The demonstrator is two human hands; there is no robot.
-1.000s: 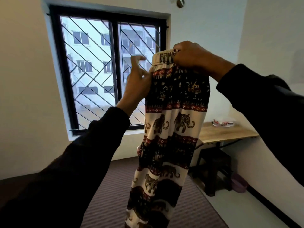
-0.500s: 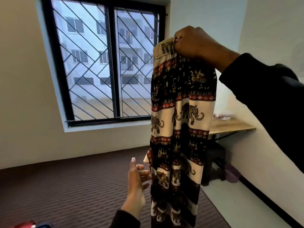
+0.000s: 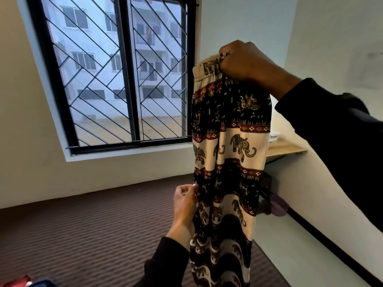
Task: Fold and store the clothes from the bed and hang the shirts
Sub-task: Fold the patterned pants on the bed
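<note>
1. We cannot see the lower end of the elephant-print trousers (image 3: 226, 154); the bottom edge cuts them off.
2. The right hand (image 3: 242, 61) bunches the waistband, so its fingertips are hidden in the cloth.
3. The left hand (image 3: 184, 201) touches the trousers' left edge; we cannot tell whether it pinches the cloth.
4. The trousers hide most of the wooden shelf (image 3: 286, 149) at the far right, and the dark stool (image 3: 267, 183) and purple object (image 3: 278, 206) beneath it.
5. At the near left corner, a red and dark item (image 3: 27, 282) is cut off and blurred.
</note>
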